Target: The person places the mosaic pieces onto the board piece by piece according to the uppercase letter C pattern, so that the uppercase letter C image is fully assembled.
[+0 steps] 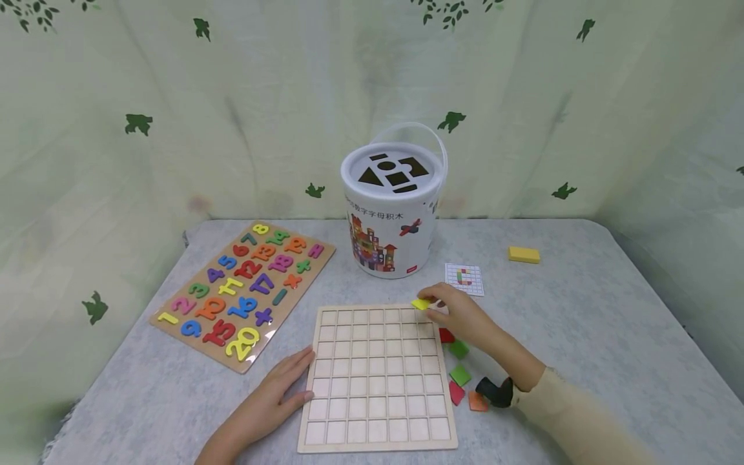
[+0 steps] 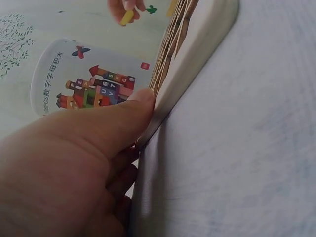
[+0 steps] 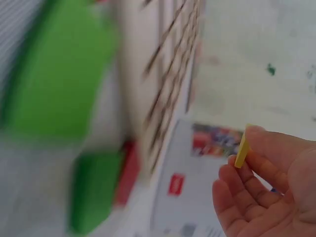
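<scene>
right hand [image 1: 459,313] pinches yellow tile [image 1: 420,303] at fingertips, tile sticking out left of hand, right over top-right corner of grid board [image 1: 378,378]. empty cells sit just below-left of it. left hand [image 1: 273,397] flat, fingers straight, pressing board's left edge.

Head view looking down over the grid board [image 1: 378,378]; wrist views low and close at its edges, all sharing the white bucket [image 1: 395,210].
</scene>
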`<state>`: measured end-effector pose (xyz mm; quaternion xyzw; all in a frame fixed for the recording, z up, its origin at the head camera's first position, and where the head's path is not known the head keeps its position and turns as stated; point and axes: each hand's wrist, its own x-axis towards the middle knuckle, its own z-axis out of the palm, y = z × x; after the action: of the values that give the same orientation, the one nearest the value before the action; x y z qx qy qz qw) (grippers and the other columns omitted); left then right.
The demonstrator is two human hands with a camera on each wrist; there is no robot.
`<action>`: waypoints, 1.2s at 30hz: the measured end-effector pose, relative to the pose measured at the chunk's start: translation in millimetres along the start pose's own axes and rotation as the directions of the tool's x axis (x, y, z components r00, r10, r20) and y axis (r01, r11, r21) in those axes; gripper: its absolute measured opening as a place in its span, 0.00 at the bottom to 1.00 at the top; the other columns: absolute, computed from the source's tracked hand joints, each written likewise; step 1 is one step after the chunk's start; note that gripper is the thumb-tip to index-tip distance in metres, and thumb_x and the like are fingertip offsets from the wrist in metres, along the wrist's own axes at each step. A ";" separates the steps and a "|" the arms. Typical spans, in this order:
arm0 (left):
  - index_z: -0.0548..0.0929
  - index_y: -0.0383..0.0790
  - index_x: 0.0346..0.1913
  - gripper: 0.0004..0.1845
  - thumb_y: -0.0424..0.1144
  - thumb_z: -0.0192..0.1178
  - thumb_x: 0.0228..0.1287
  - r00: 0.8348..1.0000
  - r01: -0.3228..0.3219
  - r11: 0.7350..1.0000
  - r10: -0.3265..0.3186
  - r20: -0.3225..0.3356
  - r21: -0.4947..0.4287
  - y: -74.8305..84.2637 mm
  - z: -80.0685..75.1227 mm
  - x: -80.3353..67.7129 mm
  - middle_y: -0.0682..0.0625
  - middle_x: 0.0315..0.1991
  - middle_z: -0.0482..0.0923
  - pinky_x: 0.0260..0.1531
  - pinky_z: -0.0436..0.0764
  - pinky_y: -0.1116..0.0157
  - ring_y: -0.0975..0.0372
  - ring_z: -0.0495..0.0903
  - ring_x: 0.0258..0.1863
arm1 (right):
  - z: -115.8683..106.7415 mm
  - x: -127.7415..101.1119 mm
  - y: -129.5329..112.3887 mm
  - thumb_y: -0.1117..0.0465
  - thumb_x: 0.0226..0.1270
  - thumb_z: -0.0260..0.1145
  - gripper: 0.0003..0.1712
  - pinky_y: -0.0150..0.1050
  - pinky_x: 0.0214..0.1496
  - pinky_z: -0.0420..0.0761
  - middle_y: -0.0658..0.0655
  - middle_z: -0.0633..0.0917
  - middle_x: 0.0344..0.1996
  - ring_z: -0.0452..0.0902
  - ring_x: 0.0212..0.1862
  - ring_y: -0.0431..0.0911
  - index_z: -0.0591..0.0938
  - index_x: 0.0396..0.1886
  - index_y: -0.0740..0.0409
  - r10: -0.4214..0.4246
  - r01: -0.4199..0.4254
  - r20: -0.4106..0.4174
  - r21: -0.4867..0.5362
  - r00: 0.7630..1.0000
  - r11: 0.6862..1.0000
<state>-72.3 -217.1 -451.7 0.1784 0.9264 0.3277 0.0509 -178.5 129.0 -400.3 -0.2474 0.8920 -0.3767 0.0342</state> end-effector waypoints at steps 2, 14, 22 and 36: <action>0.61 0.44 0.67 0.34 0.50 0.58 0.58 1.000 -0.022 1.000 0.022 -0.004 0.002 -1.2 0.2 0.0 0.51 0.66 0.57 0.59 0.58 0.51 0.53 0.55 0.64 | 6.7 4.8 -12.3 0.64 0.60 0.63 0.16 0.38 0.45 0.76 0.51 0.78 0.44 0.73 0.44 0.45 0.77 0.49 0.61 -0.062 0.061 0.022 0.027 0.998 0.998; 0.63 0.43 0.66 0.35 0.53 0.57 0.57 0.998 -0.068 0.998 0.068 -0.004 -0.016 -4.8 0.7 1.1 0.49 0.66 0.58 0.59 0.55 0.49 0.50 0.54 0.65 | 59.3 37.5 -28.6 0.63 0.60 0.63 0.16 0.34 0.45 0.75 0.49 0.77 0.43 0.73 0.46 0.43 0.78 0.49 0.60 -0.131 0.112 0.219 0.096 0.967 0.989; 0.63 0.43 0.66 0.35 0.54 0.57 0.57 0.999 -0.043 0.999 0.043 0.000 -0.024 -4.7 0.5 0.2 0.49 0.66 0.58 0.60 0.54 0.49 0.51 0.54 0.65 | 73.9 44.7 -15.1 0.59 0.61 0.63 0.12 0.30 0.42 0.72 0.44 0.75 0.38 0.69 0.39 0.38 0.80 0.45 0.52 -0.170 0.168 0.256 0.034 0.952 0.985; 0.63 0.45 0.66 0.35 0.54 0.57 0.57 1.000 -0.029 0.999 0.029 0.004 -0.037 -2.8 -0.7 -0.1 0.49 0.66 0.57 0.57 0.57 0.46 0.49 0.54 0.64 | 75.7 45.7 -15.8 0.61 0.63 0.61 0.11 0.32 0.41 0.71 0.47 0.75 0.39 0.67 0.40 0.40 0.80 0.45 0.52 -0.202 0.189 0.266 0.073 0.943 0.979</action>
<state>-73.2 -219.5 -452.9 0.1916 0.9174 0.3449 0.0517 -193.3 48.7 -437.7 -0.3831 0.8409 -0.3614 0.1243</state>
